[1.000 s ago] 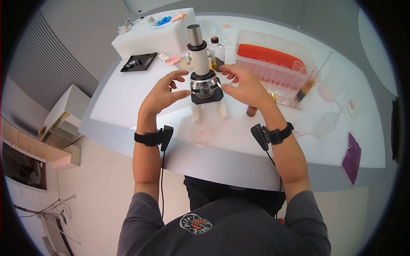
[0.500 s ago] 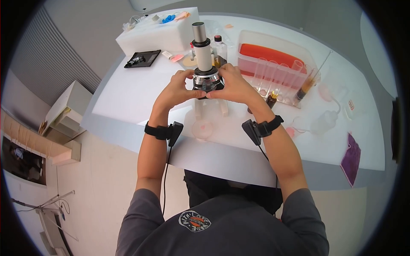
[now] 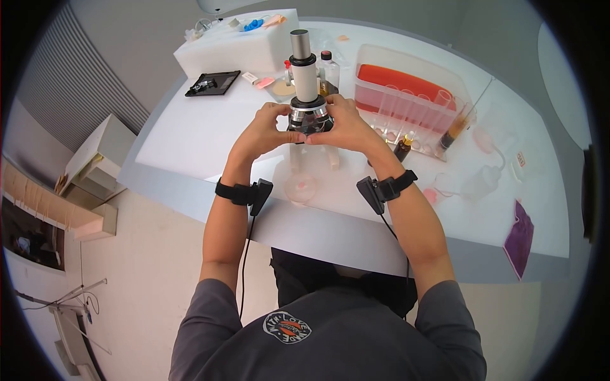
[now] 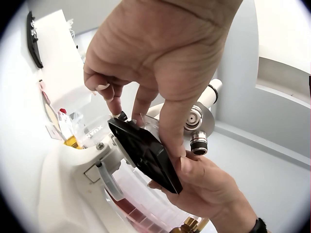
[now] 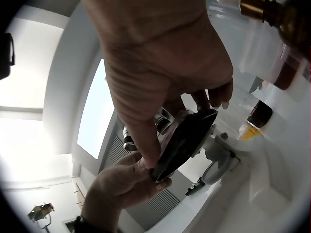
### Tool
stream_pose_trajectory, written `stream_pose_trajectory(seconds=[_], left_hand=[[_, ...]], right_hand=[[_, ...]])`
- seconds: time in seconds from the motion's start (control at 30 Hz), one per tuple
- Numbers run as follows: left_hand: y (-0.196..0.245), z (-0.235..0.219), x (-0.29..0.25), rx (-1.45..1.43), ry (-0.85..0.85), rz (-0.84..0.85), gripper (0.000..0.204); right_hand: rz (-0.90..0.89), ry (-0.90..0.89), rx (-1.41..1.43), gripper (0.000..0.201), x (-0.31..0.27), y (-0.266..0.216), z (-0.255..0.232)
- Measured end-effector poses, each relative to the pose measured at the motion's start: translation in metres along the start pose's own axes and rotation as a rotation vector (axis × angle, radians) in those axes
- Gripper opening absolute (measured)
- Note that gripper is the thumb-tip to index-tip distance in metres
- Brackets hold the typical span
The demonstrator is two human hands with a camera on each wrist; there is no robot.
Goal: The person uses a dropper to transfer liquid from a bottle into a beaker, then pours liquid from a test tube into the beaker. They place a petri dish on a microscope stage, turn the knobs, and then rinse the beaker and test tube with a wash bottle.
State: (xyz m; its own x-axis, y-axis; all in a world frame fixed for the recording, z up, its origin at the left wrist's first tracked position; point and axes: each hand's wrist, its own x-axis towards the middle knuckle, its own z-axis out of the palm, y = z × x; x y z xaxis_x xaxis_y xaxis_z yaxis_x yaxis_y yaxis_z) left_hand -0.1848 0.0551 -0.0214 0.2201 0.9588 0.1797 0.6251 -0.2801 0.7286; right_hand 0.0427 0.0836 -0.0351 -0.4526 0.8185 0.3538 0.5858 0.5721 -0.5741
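Observation:
A white and black microscope [image 3: 307, 82] stands upright on the table in front of the person, its black stage [image 4: 141, 150] low under the objective lenses [image 4: 198, 141]. On the stage lies a clear petri dish [image 4: 152, 125], mostly hidden by the fingers. The left hand [image 3: 262, 133] grips the dish from the left, thumb in front and fingers behind. From the right, the right hand [image 3: 343, 127] holds it the same way. Both thumb tips nearly meet at the stage's front edge.
Another clear dish [image 3: 300, 188] with a pink spot lies before the microscope. To the right are a brown dropper bottle [image 3: 402, 150], test tubes in a rack [image 3: 413, 114] and a bin with red contents [image 3: 406, 81]. A purple cloth [image 3: 520, 240] lies far right; a black tray [image 3: 213, 83] sits left.
Both hands have come inward from either side of the microscope and closed round the dish at its stage. Over the last half second they have hardly moved.

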Motion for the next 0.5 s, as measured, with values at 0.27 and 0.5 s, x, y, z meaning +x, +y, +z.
stream_pose_trajectory(seconds=[0.27,0.5], left_hand=[[0.006,0.001,-0.011,0.022,0.017,0.032,0.083],[0.018,0.008,-0.032,0.001,0.032,0.044,0.072]], right_hand=[[0.042,-0.013,0.015,0.073,-0.013,-0.016,-0.007],[0.004,0.061,-0.019,0.068,-0.039,-0.028,-0.01]])
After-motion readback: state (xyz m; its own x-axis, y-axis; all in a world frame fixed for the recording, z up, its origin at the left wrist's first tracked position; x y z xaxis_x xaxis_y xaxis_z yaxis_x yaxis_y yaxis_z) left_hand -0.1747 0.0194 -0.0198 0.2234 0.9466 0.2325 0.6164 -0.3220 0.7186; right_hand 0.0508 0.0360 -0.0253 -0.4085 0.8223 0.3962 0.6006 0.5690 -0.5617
